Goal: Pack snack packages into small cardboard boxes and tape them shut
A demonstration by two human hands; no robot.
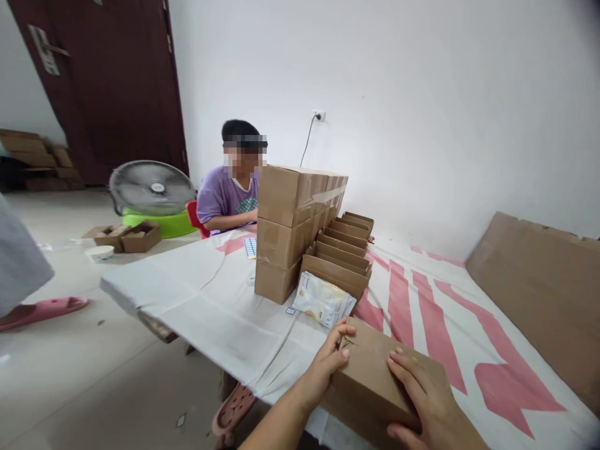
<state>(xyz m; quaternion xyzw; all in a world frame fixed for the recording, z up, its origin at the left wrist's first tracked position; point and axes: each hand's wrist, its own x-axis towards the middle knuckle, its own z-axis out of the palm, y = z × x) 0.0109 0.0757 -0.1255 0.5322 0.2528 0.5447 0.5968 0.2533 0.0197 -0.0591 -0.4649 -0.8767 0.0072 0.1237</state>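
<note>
A closed brown cardboard box (391, 375) sits at the near edge of the table, in front of me. My left hand (330, 356) grips its left end, the fingers bent over the corner. Across the box from it, my right hand (419, 397) has its fingers on the top and its thumb on the near side, holding the box. Just beyond lie white printed packets (323, 299), leaning near a row of open cardboard boxes (340, 265). Taped, closed boxes (279, 244) are stacked three high to their left.
A white cloth with red shapes covers the table (187, 281). Another person (225, 194) sits behind the stack. A fan (152, 187) and small open boxes (140, 237) stand on the floor. A large cardboard sheet (539, 294) is at the right; someone's pink-shod foot (47, 309) is at left.
</note>
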